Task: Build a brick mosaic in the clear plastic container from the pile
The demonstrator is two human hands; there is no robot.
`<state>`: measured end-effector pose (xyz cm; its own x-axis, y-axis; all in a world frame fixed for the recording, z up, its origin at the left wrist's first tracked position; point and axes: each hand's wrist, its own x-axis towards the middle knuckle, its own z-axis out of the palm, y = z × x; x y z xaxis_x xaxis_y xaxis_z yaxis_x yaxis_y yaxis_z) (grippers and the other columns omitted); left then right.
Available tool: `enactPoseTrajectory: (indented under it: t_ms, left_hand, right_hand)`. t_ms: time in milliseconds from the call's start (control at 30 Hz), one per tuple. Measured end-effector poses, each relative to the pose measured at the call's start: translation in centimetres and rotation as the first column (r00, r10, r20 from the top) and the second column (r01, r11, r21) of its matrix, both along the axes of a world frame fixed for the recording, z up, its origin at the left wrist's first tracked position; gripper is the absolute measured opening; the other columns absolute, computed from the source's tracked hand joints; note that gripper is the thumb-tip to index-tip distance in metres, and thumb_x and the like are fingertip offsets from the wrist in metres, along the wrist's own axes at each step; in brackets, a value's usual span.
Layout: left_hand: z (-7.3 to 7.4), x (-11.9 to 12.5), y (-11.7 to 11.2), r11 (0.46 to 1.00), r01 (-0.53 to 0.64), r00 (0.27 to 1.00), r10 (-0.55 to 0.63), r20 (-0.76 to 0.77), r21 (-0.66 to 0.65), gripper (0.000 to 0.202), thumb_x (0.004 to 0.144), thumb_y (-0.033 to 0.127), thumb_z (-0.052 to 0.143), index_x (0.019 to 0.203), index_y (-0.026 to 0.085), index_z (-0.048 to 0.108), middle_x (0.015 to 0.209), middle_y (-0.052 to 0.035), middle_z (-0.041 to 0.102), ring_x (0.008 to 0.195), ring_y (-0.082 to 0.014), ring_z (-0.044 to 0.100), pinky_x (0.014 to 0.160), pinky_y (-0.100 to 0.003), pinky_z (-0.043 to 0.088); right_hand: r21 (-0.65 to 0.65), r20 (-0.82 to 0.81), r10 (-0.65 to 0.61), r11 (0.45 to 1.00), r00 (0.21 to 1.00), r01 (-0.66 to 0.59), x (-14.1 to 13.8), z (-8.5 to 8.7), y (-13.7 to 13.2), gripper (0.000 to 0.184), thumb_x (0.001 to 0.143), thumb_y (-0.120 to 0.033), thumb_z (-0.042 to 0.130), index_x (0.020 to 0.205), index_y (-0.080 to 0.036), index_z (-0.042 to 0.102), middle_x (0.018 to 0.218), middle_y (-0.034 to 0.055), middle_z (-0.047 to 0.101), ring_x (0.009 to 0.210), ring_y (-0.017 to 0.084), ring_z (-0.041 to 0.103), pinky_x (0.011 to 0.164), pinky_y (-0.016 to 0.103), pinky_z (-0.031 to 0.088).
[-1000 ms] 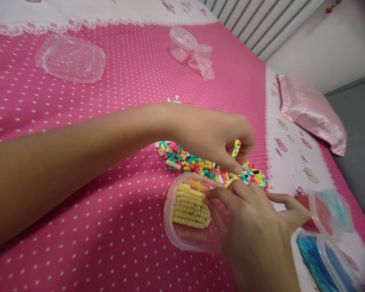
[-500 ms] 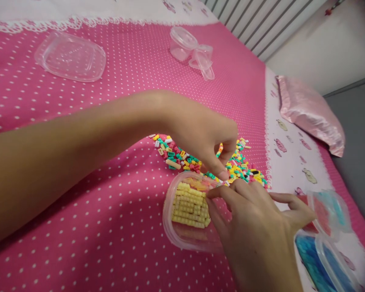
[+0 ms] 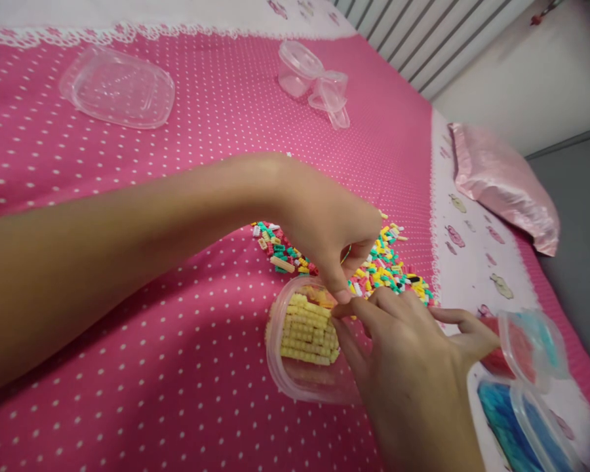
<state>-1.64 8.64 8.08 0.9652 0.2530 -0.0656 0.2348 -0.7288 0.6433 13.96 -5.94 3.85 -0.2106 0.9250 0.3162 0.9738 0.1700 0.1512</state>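
Note:
My left hand (image 3: pixel 324 223) reaches in from the left, bent down at the wrist, its fingers curled and its thumb tip at my right fingertips. My right hand (image 3: pixel 408 354) comes up from the lower right, thumb and index finger pinched together, the outer fingers spread. Whatever either pinch holds is too small or hidden to name. Under them lies a clear plastic container (image 3: pixel 275 367), holding rows of joined yellow toy bricks (image 3: pixel 307 331) and some orange pieces. Just beyond it a pile of loose small toy bricks (image 3: pixel 388 262) spreads in mixed colours, partly covered by my left hand.
On the pink dotted bedspread (image 3: pixel 128 341) lie a clear lid (image 3: pixel 120 88) and small clear tubs (image 3: pixel 299 69) at the back. To the right are a container with red contents (image 3: pixel 509 347), one with blue contents (image 3: pixel 506 419) and a pink satin pillow (image 3: pixel 504 183).
My left hand has moved down and left from the brick pile, so its thumb now meets my right fingertips over the container. My right hand has barely moved.

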Motion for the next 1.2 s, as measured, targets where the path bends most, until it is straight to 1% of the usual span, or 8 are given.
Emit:
enactPoseTrajectory:
  t_ms: [100, 200, 300, 400, 600, 733, 933, 1200]
  left_hand:
    - [0.1, 0.0, 0.0, 1.000, 0.017, 1.000, -0.017, -0.005, 0.023, 0.022, 0.087, 0.029, 0.068, 0.072, 0.014, 0.074, 0.060, 0.0017, 0.068, 0.049, -0.0077, 0.042, 0.050, -0.027, 0.020]
    - [0.1, -0.1, 0.0, 1.000, 0.009, 1.000, -0.009, 0.000, 0.030, 0.022, 0.086, 0.030, 0.069, 0.072, 0.014, 0.074, 0.060, 0.0019, 0.068, 0.047, -0.0076, 0.041, 0.052, -0.027, 0.020]
    - [0.1, -0.1, 0.0, 1.000, 0.005, 1.000, -0.005, 0.006, -0.012, 0.024, 0.088, 0.030, 0.069, 0.071, 0.014, 0.075, 0.059, 0.0018, 0.068, 0.048, -0.0074, 0.040, 0.054, -0.027, 0.022]
    - [0.1, -0.1, 0.0, 0.999, 0.012, 1.000, -0.011, 0.009, -0.031, 0.024, 0.087, 0.029, 0.069, 0.070, 0.014, 0.074, 0.058, 0.0018, 0.067, 0.047, -0.0072, 0.038, 0.052, -0.027, 0.020]
    - [0.2, -0.2, -0.1, 1.000, 0.022, 1.000, -0.022, 0.022, 0.001, 0.025, 0.088, 0.030, 0.066, 0.070, 0.013, 0.074, 0.058, 0.0019, 0.067, 0.045, -0.0067, 0.034, 0.048, -0.027, 0.018]
    - [0.1, -0.2, -0.2, 0.999, 0.028, 0.999, -0.029, 0.033, 0.032, 0.028, 0.089, 0.031, 0.066, 0.068, 0.013, 0.075, 0.056, 0.0021, 0.066, 0.045, -0.0062, 0.032, 0.048, -0.026, 0.019]
    - [-0.2, 0.7, 0.0, 0.999, 0.004, 0.998, -0.002, -0.060, 0.037, 0.021, 0.083, 0.026, 0.075, 0.069, 0.011, 0.076, 0.053, 0.0048, 0.063, 0.043, -0.0028, 0.031, 0.049, -0.023, 0.016]
    - [0.0, 0.9, 0.1, 0.999, 0.014, 0.997, -0.011, -0.081, 0.032, 0.025, 0.085, 0.029, 0.075, 0.069, 0.010, 0.076, 0.053, 0.0054, 0.062, 0.043, -0.0021, 0.028, 0.049, -0.022, 0.015]
  right_hand:
    - [0.005, 0.012, -0.006, 1.000, 1.000, 0.006, 0.1, -0.1, 0.0, 0.038, 0.100, -0.025, 0.041, 0.072, -0.025, 0.067, 0.068, -0.0018, 0.063, 0.074, 0.020, 0.058, 0.084, 0.044, 0.020]
    - [0.010, 0.011, -0.007, 1.000, 1.000, 0.007, 0.1, -0.1, -0.1, 0.038, 0.100, -0.025, 0.041, 0.071, -0.024, 0.067, 0.068, -0.0014, 0.064, 0.073, 0.020, 0.057, 0.084, 0.044, 0.020]
    - [0.012, 0.003, -0.004, 1.000, 1.000, 0.004, 0.0, 0.0, -0.1, 0.038, 0.099, -0.025, 0.041, 0.072, -0.025, 0.067, 0.068, -0.0019, 0.064, 0.073, 0.020, 0.059, 0.084, 0.045, 0.020]
    - [0.003, 0.006, -0.005, 1.000, 1.000, 0.005, -0.1, 0.0, -0.2, 0.038, 0.100, -0.025, 0.040, 0.073, -0.025, 0.068, 0.068, -0.0025, 0.063, 0.074, 0.021, 0.060, 0.084, 0.045, 0.019]
    - [0.008, 0.038, 0.000, 1.000, 0.999, -0.001, -0.1, 0.3, -0.1, 0.041, 0.100, -0.026, 0.040, 0.070, -0.027, 0.068, 0.065, -0.0033, 0.059, 0.072, 0.023, 0.061, 0.084, 0.046, 0.019]
    - [0.008, 0.069, 0.030, 1.000, 0.997, -0.030, -0.1, 0.6, -0.1, 0.044, 0.099, -0.026, 0.037, 0.069, -0.026, 0.068, 0.066, -0.0026, 0.062, 0.068, 0.023, 0.062, 0.081, 0.045, 0.019]
    - [0.026, 0.123, 0.039, 0.999, 0.992, -0.043, 0.1, 0.5, 0.1, 0.047, 0.100, -0.025, 0.033, 0.070, -0.026, 0.069, 0.068, -0.0001, 0.063, 0.070, 0.025, 0.062, 0.082, 0.047, 0.019]
    - [0.014, 0.065, 0.055, 0.998, 0.996, -0.056, -0.2, 0.1, 0.2, 0.045, 0.101, -0.027, 0.036, 0.073, -0.026, 0.070, 0.066, -0.0017, 0.061, 0.070, 0.025, 0.063, 0.082, 0.047, 0.018]
